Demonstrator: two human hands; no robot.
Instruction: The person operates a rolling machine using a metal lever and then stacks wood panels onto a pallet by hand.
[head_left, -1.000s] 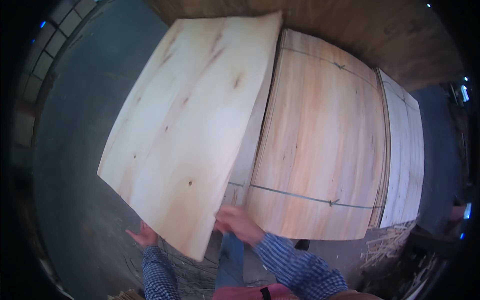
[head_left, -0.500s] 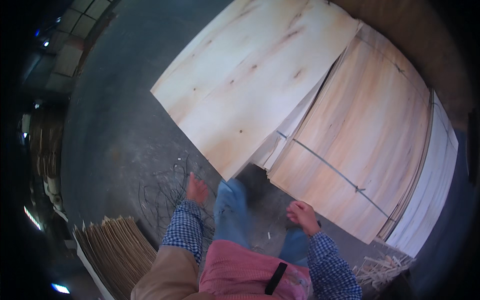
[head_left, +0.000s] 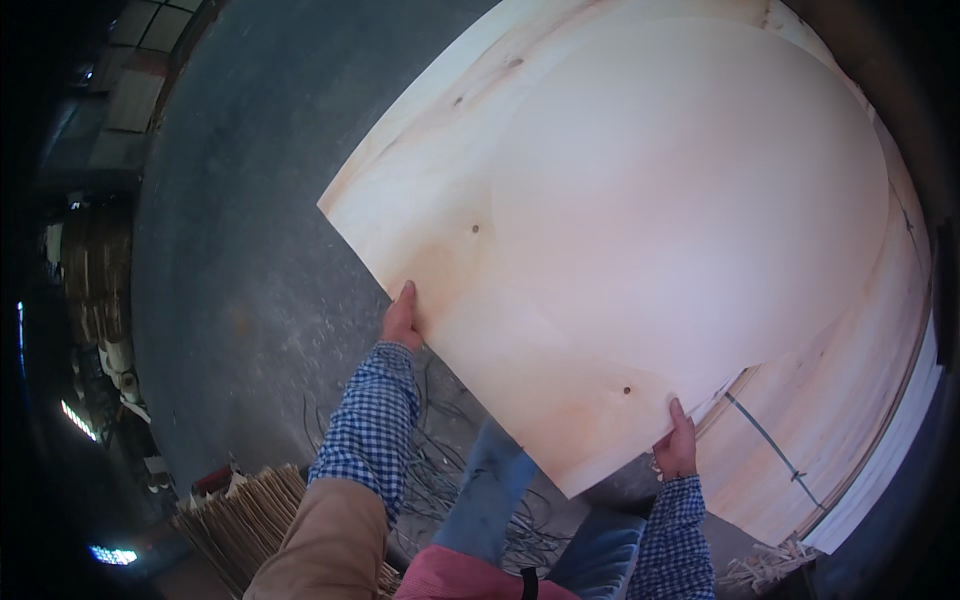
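- Wood sheet (head_left: 540, 345) gripped at near edge by left hand (head_left: 402, 322), thumb on top.
- Right edge gripped by right hand (head_left: 677, 447), thumb on top.
- Strapped stack (head_left: 815, 420) partly covered.

**A two-sided grip out in front**

We stretch our left arm (head_left: 365, 430) well forward, its wrist nearly straight. Our left hand (head_left: 401, 325) is closed in a grip, thumb uppermost and pointing ahead, fingers mostly hidden beneath. Our right arm (head_left: 672, 540) reaches less far; our right hand (head_left: 680, 447) grips likewise, thumb on top. Between our arms, our left leg (head_left: 487, 490) shows ahead of our right leg (head_left: 600, 550).
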